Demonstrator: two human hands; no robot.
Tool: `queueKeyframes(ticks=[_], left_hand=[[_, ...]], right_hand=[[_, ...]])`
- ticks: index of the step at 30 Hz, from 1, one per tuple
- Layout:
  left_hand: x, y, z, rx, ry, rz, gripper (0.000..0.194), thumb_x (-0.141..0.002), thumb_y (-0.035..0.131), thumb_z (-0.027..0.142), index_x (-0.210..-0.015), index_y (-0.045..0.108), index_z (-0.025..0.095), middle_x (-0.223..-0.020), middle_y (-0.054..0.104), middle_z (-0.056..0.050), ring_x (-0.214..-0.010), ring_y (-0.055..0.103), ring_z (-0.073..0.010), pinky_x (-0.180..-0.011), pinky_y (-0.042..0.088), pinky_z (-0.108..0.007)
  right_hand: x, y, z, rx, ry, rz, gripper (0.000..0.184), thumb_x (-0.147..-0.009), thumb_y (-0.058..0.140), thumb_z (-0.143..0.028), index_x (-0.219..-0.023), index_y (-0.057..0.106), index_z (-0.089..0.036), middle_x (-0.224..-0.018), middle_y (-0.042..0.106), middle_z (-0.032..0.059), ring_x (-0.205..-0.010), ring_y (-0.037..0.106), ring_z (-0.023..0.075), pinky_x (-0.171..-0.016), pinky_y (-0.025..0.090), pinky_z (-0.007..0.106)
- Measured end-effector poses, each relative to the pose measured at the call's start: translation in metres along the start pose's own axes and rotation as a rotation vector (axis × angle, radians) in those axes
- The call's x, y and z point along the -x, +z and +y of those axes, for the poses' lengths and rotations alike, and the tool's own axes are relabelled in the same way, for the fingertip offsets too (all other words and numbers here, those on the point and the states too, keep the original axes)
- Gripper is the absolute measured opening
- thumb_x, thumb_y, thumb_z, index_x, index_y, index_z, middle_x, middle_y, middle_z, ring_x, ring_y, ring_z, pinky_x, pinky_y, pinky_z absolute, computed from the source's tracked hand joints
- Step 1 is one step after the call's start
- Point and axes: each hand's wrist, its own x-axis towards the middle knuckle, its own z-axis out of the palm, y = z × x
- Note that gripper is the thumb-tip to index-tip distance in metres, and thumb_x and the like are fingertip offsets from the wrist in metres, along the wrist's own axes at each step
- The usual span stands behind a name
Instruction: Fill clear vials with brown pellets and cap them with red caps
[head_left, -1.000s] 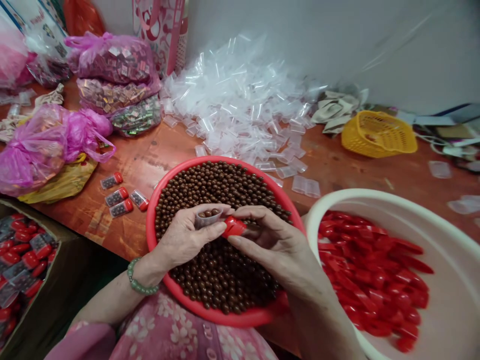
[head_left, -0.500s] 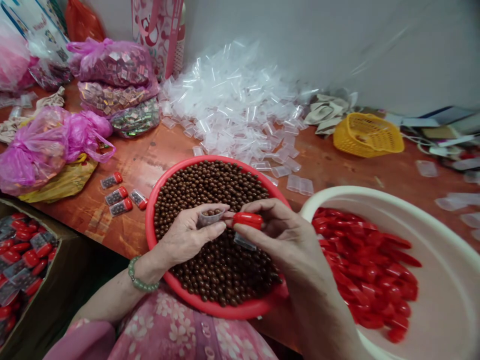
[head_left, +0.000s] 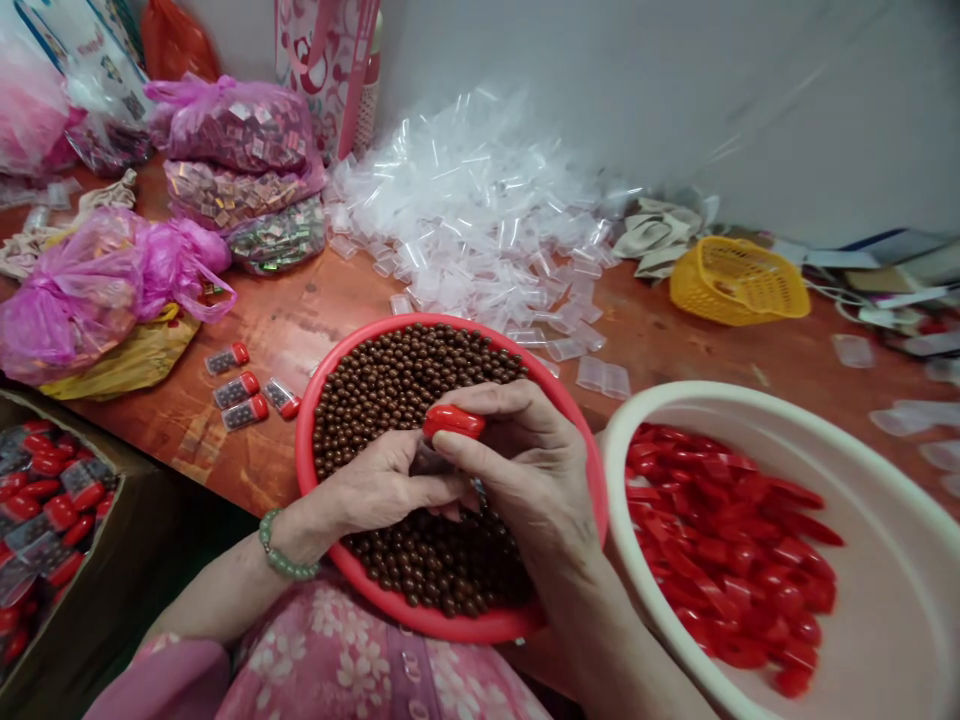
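Note:
My left hand [head_left: 382, 487] is closed round a small clear vial, which is almost hidden between my fingers, above a red bowl [head_left: 315, 400] full of small brown balls [head_left: 390, 380]. My right hand [head_left: 517, 470] pinches a red cap [head_left: 453, 421] between thumb and forefinger, right on top of where the vial sits. Both hands touch each other over the middle of the bowl. A green bead bracelet [head_left: 283, 560] is on my left wrist.
A white basin [head_left: 885, 470] of red caps [head_left: 735, 560] stands at the right. Capped filled vials [head_left: 244, 388] lie left of the bowl, more in a box [head_left: 45, 510] at lower left. Behind are a heap of clear vials [head_left: 480, 230], pink bags [head_left: 97, 290] and a yellow basket [head_left: 739, 280].
My right hand has brought the red cap leftward onto the vial in my left hand. The vial's open mouth with brown balls, visible before, is now covered by my fingers.

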Motion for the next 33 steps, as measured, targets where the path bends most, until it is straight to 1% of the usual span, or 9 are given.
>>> queueKeyframes(ticks=[4,9,11,13,18,20,24,27,33], left_hand=[[-0.001,-0.004,-0.001,0.011,0.019,-0.004,0.048,-0.072,0.076,0.057,-0.076,0.06,0.012,-0.069,0.059,0.0,-0.057,0.053,-0.0071,-0.056,0.043,-0.022],[-0.002,-0.004,-0.002,0.016,0.002,0.024,0.05,-0.069,0.077,0.059,-0.074,0.057,0.013,-0.067,0.057,0.001,-0.055,0.053,-0.0071,-0.055,0.043,-0.022],[-0.001,-0.004,-0.002,0.029,-0.007,0.008,0.05,-0.069,0.077,0.06,-0.072,0.056,0.014,-0.064,0.056,0.001,-0.053,0.052,-0.0072,-0.054,0.041,-0.022],[0.0,-0.005,-0.001,0.054,-0.016,-0.024,0.049,-0.071,0.075,0.059,-0.069,0.057,0.013,-0.06,0.056,0.001,-0.052,0.052,-0.0077,-0.053,0.04,-0.022],[-0.002,-0.006,0.005,0.151,-0.004,-0.04,0.045,-0.072,0.078,0.052,-0.065,0.062,0.011,-0.064,0.058,-0.002,-0.06,0.053,-0.0088,-0.062,0.043,-0.022],[-0.004,-0.006,0.008,0.191,-0.026,-0.044,0.046,-0.069,0.079,0.053,-0.063,0.064,0.01,-0.066,0.06,-0.004,-0.064,0.055,-0.0107,-0.066,0.044,-0.023],[-0.006,-0.002,0.009,0.213,-0.075,-0.001,0.048,-0.063,0.083,0.055,-0.058,0.062,0.011,-0.062,0.059,-0.003,-0.061,0.054,-0.0104,-0.062,0.043,-0.024],[-0.006,0.0,0.007,0.194,-0.088,0.022,0.05,-0.06,0.084,0.055,-0.057,0.06,0.011,-0.059,0.057,-0.001,-0.058,0.051,-0.0091,-0.06,0.04,-0.024],[-0.005,0.003,0.005,0.209,-0.093,0.007,0.051,-0.058,0.086,0.053,-0.058,0.056,0.012,-0.057,0.052,0.002,-0.055,0.045,-0.0066,-0.057,0.034,-0.023]], right_hand=[[0.004,0.003,0.007,-0.011,-0.016,0.014,0.008,-0.081,0.074,-0.023,-0.084,0.066,-0.025,-0.088,0.068,-0.0003,-0.079,0.064,0.0145,-0.069,0.054,0.029],[0.004,0.005,0.008,0.072,-0.044,0.052,0.009,-0.081,0.074,-0.024,-0.082,0.065,-0.024,-0.085,0.07,0.0006,-0.08,0.066,0.0161,-0.074,0.056,0.032],[0.004,0.001,0.007,0.163,-0.069,0.026,0.006,-0.084,0.071,-0.025,-0.084,0.064,-0.024,-0.086,0.07,0.0012,-0.081,0.067,0.0171,-0.074,0.057,0.033],[0.004,-0.006,0.005,0.291,-0.165,-0.059,0.006,-0.087,0.067,-0.027,-0.092,0.063,-0.025,-0.09,0.071,0.0022,-0.084,0.068,0.0186,-0.077,0.057,0.036],[-0.002,-0.02,-0.006,0.727,-0.506,-0.361,0.065,-0.076,0.076,-0.053,-0.126,0.047,-0.023,-0.113,0.066,0.0134,-0.104,0.065,0.0307,-0.085,0.054,0.045],[-0.004,-0.02,-0.008,0.886,-0.575,-0.391,0.068,-0.078,0.072,-0.054,-0.129,0.043,-0.02,-0.11,0.066,0.0151,-0.102,0.064,0.0321,-0.085,0.052,0.046],[-0.004,-0.015,-0.005,1.037,-0.671,-0.322,0.058,-0.086,0.06,-0.039,-0.134,0.037,-0.017,-0.107,0.065,0.0158,-0.1,0.064,0.0316,-0.083,0.05,0.046],[-0.003,-0.013,0.0,1.057,-0.748,-0.28,0.062,-0.083,0.058,-0.035,-0.137,0.035,-0.016,-0.105,0.065,0.0157,-0.093,0.063,0.0307,-0.079,0.049,0.045],[0.0,-0.016,0.001,1.042,-0.818,-0.259,0.059,-0.077,0.063,-0.032,-0.129,0.042,-0.012,-0.089,0.064,0.0136,-0.078,0.06,0.0272,-0.069,0.048,0.04]])
